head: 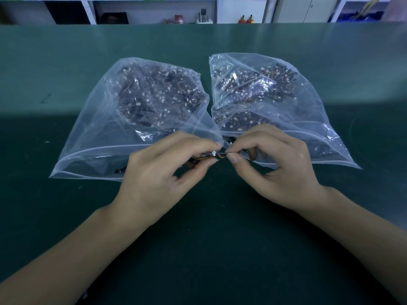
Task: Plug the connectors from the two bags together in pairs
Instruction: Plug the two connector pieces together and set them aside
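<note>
Two bare forearms reach in over a green table (pixel 198 227), and the hands meet just short of the bag mouths. The left hand (pixel 154 172) pinches a small white connector (pixel 213 153) between thumb and forefinger, its thin leads trailing back under the palm; the right hand (pixel 277 168) pinches the facing piece (pixel 222 154), a short dark stub with orange and yellow wire, so that the two parts sit tip to tip between the fingertips. Whether they are already seated or only touching cannot be told. This appears to be the mating step for one pair, and the next move likely calls for lining the housings up squarely and pressing them straight together, with a light grip, since the parts look tiny and the wires fine. Just beyond the left hand lies the left bag (pixel 123 119), clear plastic, heaped with dark wired connectors; just beyond the right hand lies the right bag (pixel 304 119), likewise full. Past both, shelving (pixel 154 12) lines the far wall.
</note>
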Demonstrator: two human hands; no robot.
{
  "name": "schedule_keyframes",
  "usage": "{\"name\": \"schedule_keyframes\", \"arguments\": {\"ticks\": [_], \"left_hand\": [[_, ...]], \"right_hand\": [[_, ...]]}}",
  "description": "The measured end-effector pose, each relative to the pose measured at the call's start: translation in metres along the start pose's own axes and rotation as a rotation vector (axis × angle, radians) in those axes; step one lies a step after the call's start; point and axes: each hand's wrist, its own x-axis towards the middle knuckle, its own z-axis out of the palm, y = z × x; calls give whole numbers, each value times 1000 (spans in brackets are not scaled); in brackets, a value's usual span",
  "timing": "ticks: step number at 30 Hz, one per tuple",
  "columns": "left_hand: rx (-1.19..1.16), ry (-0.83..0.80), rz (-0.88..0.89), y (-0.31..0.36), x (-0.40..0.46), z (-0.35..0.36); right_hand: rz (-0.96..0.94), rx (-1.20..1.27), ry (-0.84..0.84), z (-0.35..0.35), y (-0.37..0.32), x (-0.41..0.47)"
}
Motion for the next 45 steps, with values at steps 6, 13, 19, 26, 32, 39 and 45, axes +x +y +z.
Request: {"name": "schedule_keyframes", "arguments": {"ticks": [6,13,19,26,32,39,45], "left_hand": [[36,3,1,-1,0,-1],[18,-7,-63,-1,1,-2],[16,-22,-70,-2,1,-3],[5,-38,-78,-2,0,-3],[43,-68,-103,-7,-2,-3],[102,-71,-104,-5,-2,-2],[99,-80,-117,-6,-1,-3]], "right_hand": [[-6,8,10,-1,-1,1],[-4,8,16,0,0,0],[19,-28,18,-1,2,0],[25,2,-60,1,4,0],[71,-11,-82,1,4,-1],[79,-34,-93,4,0,-2],[93,-10,-103,3,0,-1]]}}
